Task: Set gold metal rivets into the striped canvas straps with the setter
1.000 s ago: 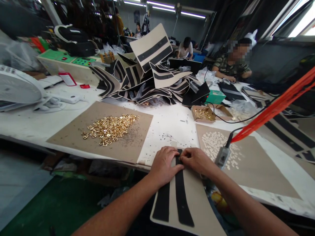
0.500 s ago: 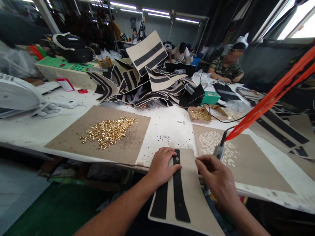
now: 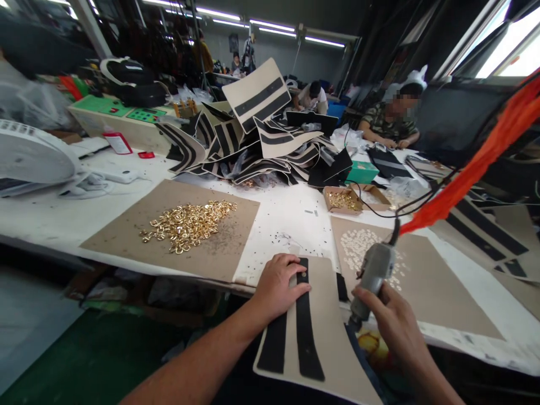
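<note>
A beige fabric panel with black stripes hangs over the near table edge. My left hand lies on its top left, fingers flat beside a small fastener on the middle stripe. My right hand is wrapped round a grey hand-held power tool, held tilted just right of the panel. The tool hangs from an orange strap and a black cable.
A pile of gold metal rings lies on brown card at the left. White small discs lie on card at the right. A heap of striped panels fills the table middle. Two seated people work at the far side.
My right hand left the panel's top, moved right and took hold of the hanging grey tool. My left hand stayed on the panel.
</note>
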`<state>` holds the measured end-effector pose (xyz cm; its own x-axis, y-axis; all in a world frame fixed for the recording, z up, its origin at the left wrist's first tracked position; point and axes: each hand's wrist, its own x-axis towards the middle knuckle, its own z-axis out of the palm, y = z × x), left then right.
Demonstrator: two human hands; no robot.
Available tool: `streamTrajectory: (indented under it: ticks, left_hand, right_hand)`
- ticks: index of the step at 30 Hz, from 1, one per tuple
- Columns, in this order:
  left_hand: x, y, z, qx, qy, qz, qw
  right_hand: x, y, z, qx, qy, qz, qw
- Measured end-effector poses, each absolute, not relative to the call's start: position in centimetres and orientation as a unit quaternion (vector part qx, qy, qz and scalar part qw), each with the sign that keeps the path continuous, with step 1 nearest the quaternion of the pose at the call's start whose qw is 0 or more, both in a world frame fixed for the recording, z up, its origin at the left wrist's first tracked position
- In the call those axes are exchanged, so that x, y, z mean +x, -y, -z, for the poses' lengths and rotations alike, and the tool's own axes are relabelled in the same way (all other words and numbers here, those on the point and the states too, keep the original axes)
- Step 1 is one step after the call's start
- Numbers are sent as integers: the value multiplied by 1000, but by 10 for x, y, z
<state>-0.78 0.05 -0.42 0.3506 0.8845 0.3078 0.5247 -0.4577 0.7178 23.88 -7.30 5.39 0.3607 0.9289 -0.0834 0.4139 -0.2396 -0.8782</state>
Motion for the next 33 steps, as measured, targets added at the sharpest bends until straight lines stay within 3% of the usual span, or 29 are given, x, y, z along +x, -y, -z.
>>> streamTrajectory:
  ticks: [3, 6, 14, 24, 33]
  left_hand:
    - [-8, -1, 4, 779, -454, -344, 262]
    - [-8, 0, 4, 776, -459, -342, 265]
    - [-8, 1, -1, 781, -454, -332, 272]
    - [-9, -2, -5, 790, -449, -311, 278]
    - [-8, -2, -4, 791, -448, -310, 279]
  right_hand:
    - [221, 57, -78, -560, 389, -429, 592]
    - [193, 28, -91, -444, 364, -494, 653]
    - [139, -20, -68, -419, 418, -460, 662]
    - [137, -25, -44, -445, 461, -456, 618]
    - [145, -28, -50, -375, 561, -494, 548]
